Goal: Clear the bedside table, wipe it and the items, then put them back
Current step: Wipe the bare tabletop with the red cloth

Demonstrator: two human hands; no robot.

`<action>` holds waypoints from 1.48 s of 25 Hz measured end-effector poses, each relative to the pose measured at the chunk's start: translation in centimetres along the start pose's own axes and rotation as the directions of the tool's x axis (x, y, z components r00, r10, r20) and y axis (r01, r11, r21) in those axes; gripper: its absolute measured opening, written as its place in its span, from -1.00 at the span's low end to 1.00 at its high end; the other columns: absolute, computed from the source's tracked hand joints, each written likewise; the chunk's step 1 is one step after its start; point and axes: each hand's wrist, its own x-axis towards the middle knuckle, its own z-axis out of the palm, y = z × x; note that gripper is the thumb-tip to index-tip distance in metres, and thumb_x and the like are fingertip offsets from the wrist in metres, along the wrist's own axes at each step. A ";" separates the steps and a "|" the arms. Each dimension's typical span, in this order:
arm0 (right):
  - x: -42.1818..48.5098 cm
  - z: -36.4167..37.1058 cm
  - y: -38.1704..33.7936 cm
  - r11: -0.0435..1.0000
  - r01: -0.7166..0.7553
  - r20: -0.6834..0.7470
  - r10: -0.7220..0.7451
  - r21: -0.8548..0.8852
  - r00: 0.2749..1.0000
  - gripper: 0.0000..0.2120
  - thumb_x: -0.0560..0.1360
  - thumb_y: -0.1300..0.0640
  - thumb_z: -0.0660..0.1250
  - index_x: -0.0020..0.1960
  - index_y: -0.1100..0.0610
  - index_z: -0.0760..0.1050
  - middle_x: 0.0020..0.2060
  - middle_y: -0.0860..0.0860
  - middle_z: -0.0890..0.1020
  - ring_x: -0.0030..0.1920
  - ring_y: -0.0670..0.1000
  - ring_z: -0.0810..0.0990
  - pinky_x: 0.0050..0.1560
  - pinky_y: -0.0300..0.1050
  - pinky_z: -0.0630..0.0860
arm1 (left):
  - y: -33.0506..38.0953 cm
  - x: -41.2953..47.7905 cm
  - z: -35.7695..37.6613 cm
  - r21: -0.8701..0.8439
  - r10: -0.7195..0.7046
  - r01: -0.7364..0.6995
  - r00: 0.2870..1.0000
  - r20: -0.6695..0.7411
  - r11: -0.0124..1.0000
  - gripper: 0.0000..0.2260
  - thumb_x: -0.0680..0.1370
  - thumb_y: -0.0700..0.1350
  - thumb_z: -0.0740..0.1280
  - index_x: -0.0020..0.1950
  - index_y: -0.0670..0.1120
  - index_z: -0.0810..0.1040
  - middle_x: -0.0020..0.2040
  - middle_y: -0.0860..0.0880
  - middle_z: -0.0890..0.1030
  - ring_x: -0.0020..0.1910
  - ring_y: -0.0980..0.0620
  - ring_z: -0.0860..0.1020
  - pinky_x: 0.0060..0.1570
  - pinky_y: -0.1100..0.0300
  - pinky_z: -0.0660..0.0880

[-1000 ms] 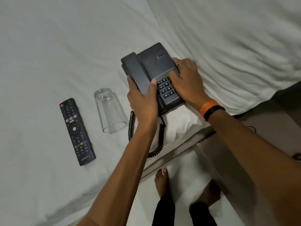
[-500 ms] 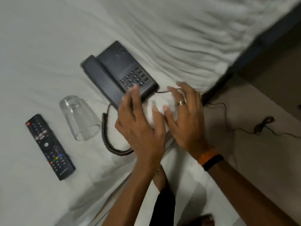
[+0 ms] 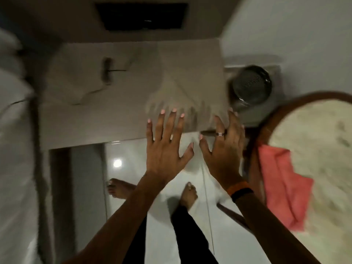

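The pale top of the bedside table (image 3: pixel 118 111) fills the middle of the blurred head view, with a thin dark cable (image 3: pixel 106 73) lying on its left part. My left hand (image 3: pixel 165 147) and my right hand (image 3: pixel 222 149) hover side by side over the table's front right edge, fingers spread and holding nothing. A pink cloth (image 3: pixel 282 185) lies on a round cream-cushioned chair (image 3: pixel 314 149) just right of my right wrist. The phone, glass and remote are out of view.
A round metal bin (image 3: pixel 251 84) stands on the floor right of the table, against the white wall. The white bed (image 3: pixel 13 149) runs down the left side. My bare feet (image 3: pixel 188 193) stand on glossy white tiles below the table edge.
The view has swung from the bed to the bedside table. Both hands left the phone on the bed and now hang open over the table's front edge.
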 end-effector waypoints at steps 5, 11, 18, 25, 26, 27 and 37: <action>-8.3 -3.4 15.2 0.937 -0.344 -0.046 0.347 0.050 0.937 -0.47 0.65 -0.11 0.19 0.58 -0.10 0.17 0.65 0.06 0.12 0.66 0.14 0.09 0.61 0.28 0.14 | 16.2 1.5 5.9 -0.176 0.550 -0.544 0.835 -0.017 0.820 -0.57 0.65 0.02 0.33 0.47 -0.15 0.52 0.56 -0.22 0.41 0.58 -0.30 0.30 0.47 -0.29 0.34; -15.3 -1.0 19.1 0.872 -0.478 -0.047 0.476 -0.100 0.878 -0.51 0.67 -0.14 0.16 0.55 -0.03 0.30 0.54 0.11 0.36 0.51 0.20 0.32 0.45 0.23 0.26 | 21.5 1.7 9.9 -0.147 0.756 -0.747 0.654 0.013 0.648 -0.78 0.62 -0.18 0.35 0.17 -0.24 0.71 0.28 -0.27 0.66 0.32 -0.28 0.60 0.32 -0.20 0.50; -11.7 -1.1 16.2 0.932 -0.307 -0.124 0.334 0.193 0.935 -0.63 0.64 -0.04 0.21 0.31 0.16 0.53 0.14 0.19 0.58 0.12 0.19 0.54 -0.02 0.04 0.57 | 18.0 1.5 8.0 -0.365 0.609 -0.595 0.788 -0.089 0.716 -0.94 0.51 -0.25 0.52 -0.15 -0.22 0.71 -0.10 -0.20 0.73 -0.08 -0.21 0.71 -0.02 -0.02 0.64; -0.2 5.3 -6.2 0.921 0.308 -0.055 -0.304 0.238 0.951 -0.66 0.57 0.11 0.23 0.26 0.18 0.61 0.10 0.16 0.65 0.07 0.14 0.58 -0.05 -0.01 0.58 | -6.6 -1.0 -1.9 -0.426 -0.187 0.171 0.982 0.002 0.889 -0.78 0.52 -0.14 0.52 0.16 -0.10 0.72 0.17 -0.11 0.67 0.12 -0.05 0.64 0.12 0.12 0.61; 1.1 6.7 -10.2 0.883 0.401 -0.037 -0.405 0.243 0.913 -0.69 0.57 0.14 0.27 0.25 0.17 0.63 0.11 0.17 0.67 0.06 0.17 0.63 -0.07 0.01 0.63 | -10.7 -1.9 -3.1 -0.416 -0.276 0.243 0.961 -0.020 0.876 -0.78 0.53 -0.14 0.51 0.17 -0.09 0.71 0.18 -0.09 0.65 0.11 0.02 0.62 0.11 0.22 0.59; 2.4 8.8 -14.8 0.830 0.493 0.014 -0.514 0.260 0.858 -0.70 0.56 0.14 0.32 0.27 0.13 0.62 0.18 0.15 0.67 0.10 0.19 0.65 0.00 0.07 0.64 | -15.5 -3.0 -4.1 -0.385 -0.366 0.316 0.929 -0.060 0.867 -0.76 0.53 -0.16 0.51 0.19 -0.08 0.69 0.19 -0.08 0.63 0.09 0.10 0.58 0.10 0.38 0.53; 9.8 23.3 -33.0 0.604 0.796 0.365 -0.750 0.038 0.551 -0.40 0.65 -0.10 -0.07 0.67 -0.09 -0.07 0.69 0.00 -0.03 0.69 0.13 -0.06 0.62 0.30 -0.04 | -37.2 -3.6 -1.8 -0.008 -0.565 0.570 0.816 0.121 0.821 -0.44 0.73 0.10 -0.01 0.68 -0.06 -0.03 0.69 -0.22 0.00 0.68 -0.25 -0.03 0.63 -0.21 0.05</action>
